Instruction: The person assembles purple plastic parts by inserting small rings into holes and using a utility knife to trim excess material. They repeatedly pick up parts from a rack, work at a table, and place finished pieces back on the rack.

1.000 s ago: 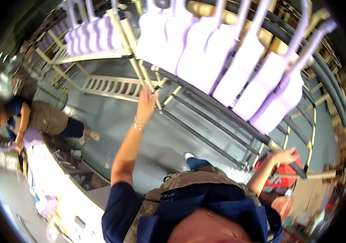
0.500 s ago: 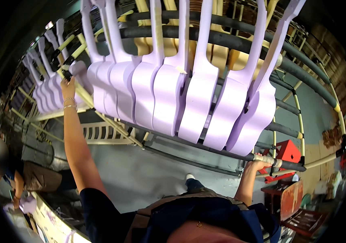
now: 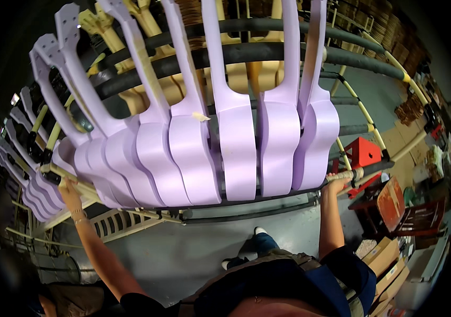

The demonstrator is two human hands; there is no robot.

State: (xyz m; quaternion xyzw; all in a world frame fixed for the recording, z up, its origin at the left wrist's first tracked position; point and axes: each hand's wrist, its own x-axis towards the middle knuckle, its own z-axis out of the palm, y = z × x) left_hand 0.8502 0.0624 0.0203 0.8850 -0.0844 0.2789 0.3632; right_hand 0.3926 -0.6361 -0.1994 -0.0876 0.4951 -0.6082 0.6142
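My left hand is closed round a pale tube of the rack's left end, just below a black joint. At the right end, my right hand wraps a tape-bound stretch of the low front rail. Between my hands stand several lilac guitars, side by side on the rack with their necks up, bodies resting on the dark padded rail. A scrap of tape sticks to one body. Behind them, more guitars are yellowish, leaning against black padded crossbars.
Another row of lilac guitars stands on a rack at the left. To the right are a red stool, a worn wooden chair and cardboard boxes. Grey floor shows around my feet.
The rack has swung in view, its left end coming lower and nearer to me. My left hand has come down with it; my right hand keeps its hold. A person at the left is now mostly hidden.
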